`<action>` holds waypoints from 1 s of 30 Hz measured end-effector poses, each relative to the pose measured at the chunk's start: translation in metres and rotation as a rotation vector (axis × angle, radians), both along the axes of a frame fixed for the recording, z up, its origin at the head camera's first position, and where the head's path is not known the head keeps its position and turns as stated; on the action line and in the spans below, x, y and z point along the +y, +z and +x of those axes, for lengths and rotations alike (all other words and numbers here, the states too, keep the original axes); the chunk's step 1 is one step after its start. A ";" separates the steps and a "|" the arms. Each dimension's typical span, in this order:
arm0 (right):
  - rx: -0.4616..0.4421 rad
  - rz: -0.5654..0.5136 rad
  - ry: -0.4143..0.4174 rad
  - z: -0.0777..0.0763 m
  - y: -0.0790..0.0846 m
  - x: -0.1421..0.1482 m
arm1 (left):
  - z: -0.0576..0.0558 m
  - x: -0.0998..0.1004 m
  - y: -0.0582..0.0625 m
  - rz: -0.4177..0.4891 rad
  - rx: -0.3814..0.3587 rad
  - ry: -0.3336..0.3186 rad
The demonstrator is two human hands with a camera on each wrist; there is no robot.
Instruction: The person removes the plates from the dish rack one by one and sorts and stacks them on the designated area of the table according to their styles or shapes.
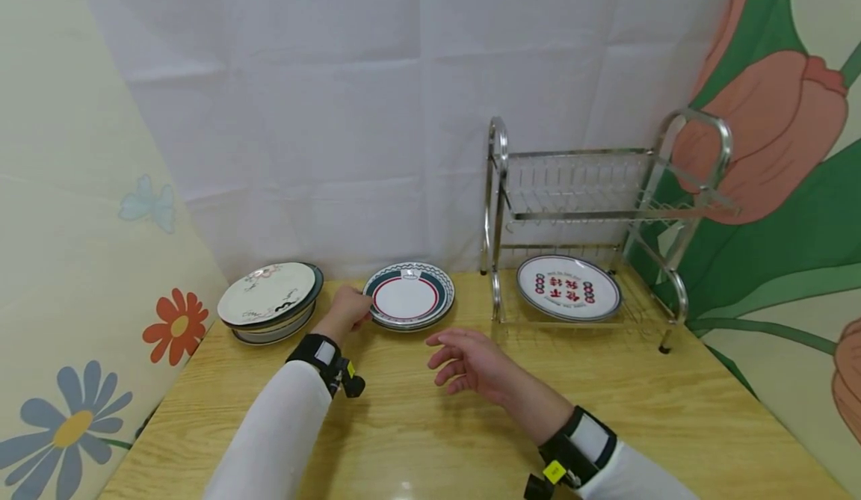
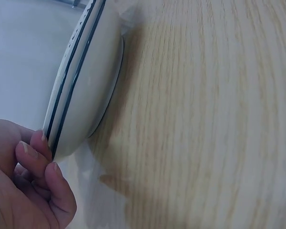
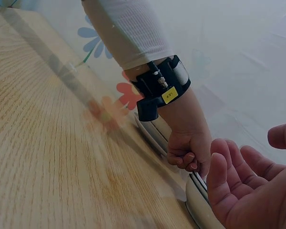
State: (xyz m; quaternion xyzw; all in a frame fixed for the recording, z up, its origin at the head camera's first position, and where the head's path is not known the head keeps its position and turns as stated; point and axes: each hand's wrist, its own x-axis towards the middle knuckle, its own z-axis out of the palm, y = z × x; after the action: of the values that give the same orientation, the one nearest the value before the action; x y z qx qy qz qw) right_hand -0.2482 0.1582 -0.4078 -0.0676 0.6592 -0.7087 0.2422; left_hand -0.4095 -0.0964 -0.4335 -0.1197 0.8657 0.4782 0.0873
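Note:
A short stack of plates with green patterned rims and a red ring stands near the back wall. At its left edge my left hand pinches the rim of the upper plate, its fingers curled at the edge. Below that plate, further dishes of the stack rest on the table. My right hand hangs in front of the stack, to the right, its fingers loosely bent and nothing in them. In the right wrist view its fingers overlap the stack's edge.
At the left stands another plate stack, a floral plate on top. A two-tier metal dish rack is at the right, with an oval plate with red characters leaning on its lower tier. Wooden table underneath; white cloth behind.

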 end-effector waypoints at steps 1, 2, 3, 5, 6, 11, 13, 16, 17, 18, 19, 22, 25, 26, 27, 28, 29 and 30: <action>-0.001 -0.001 0.000 0.000 0.000 0.000 | 0.000 -0.001 -0.001 0.008 0.001 -0.003; -0.002 -0.002 -0.001 0.000 -0.001 0.000 | 0.000 -0.001 -0.003 0.017 0.001 -0.005; -0.003 -0.003 0.000 0.000 -0.001 0.000 | -0.001 -0.001 -0.004 0.024 0.000 -0.005; -0.003 -0.007 0.000 0.000 -0.001 0.000 | -0.001 -0.002 -0.005 0.037 -0.001 -0.007; -0.003 -0.011 0.001 0.000 -0.001 0.000 | -0.001 -0.003 -0.006 0.039 0.001 -0.010; 0.011 -0.054 0.030 0.002 0.006 -0.001 | 0.000 -0.007 -0.011 0.076 0.001 -0.016; 0.021 -0.072 0.045 0.004 0.012 -0.002 | 0.001 -0.009 -0.013 0.101 0.015 -0.023; 0.040 -0.088 0.053 0.007 0.021 -0.004 | 0.004 -0.013 -0.014 0.138 0.059 -0.027; 0.047 -0.092 0.052 0.008 0.024 -0.004 | 0.006 -0.014 -0.013 0.147 0.078 -0.028; 0.055 -0.096 0.052 0.009 0.028 -0.004 | 0.008 -0.014 -0.012 0.155 0.098 -0.026; 0.064 -0.101 0.051 0.010 0.031 -0.004 | 0.010 -0.014 -0.011 0.168 0.116 -0.020; 0.100 -0.114 0.053 0.013 0.040 -0.001 | 0.019 -0.012 -0.004 0.209 0.162 -0.010; 0.150 -0.124 0.047 0.012 0.050 0.003 | 0.030 -0.006 0.006 0.275 0.192 -0.016; 0.166 -0.122 0.041 0.011 0.054 0.005 | 0.035 -0.003 0.009 0.290 0.198 -0.023; 0.178 -0.118 0.033 0.010 0.057 0.008 | 0.039 0.001 0.013 0.306 0.205 -0.033; 0.187 -0.110 0.024 0.008 0.061 0.010 | 0.044 0.004 0.017 0.324 0.213 -0.049; 0.196 -0.097 0.015 0.007 0.065 0.013 | 0.049 0.008 0.020 0.340 0.220 -0.065; 0.204 -0.076 0.004 0.006 0.068 0.016 | 0.053 0.012 0.023 0.356 0.223 -0.081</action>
State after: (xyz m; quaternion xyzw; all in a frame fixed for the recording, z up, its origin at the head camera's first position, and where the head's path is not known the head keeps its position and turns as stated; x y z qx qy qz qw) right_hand -0.2422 0.1738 -0.3393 -0.1499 0.6529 -0.7221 0.1727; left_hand -0.3565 -0.0841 -0.4104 -0.0140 0.7758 0.6301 0.0296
